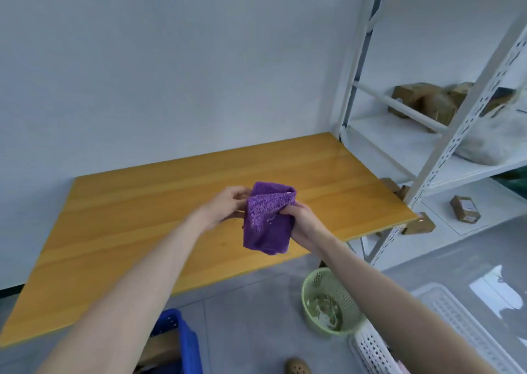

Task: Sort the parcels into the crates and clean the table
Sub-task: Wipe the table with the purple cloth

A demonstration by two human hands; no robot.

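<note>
A purple cloth, folded over on itself, hangs in the air above the front part of the wooden table. My left hand pinches its upper left edge. My right hand grips its right side with curled fingers. No parcel lies on the tabletop. A blue crate stands on the floor at the bottom left with a brown parcel inside it. A white crate stands on the floor at the bottom right, partly hidden by my right arm.
A green mesh basket with scraps in it sits on the floor by the table's front edge. A white metal shelf rack at the right holds several brown parcels. A translucent lidded bin is at the far right.
</note>
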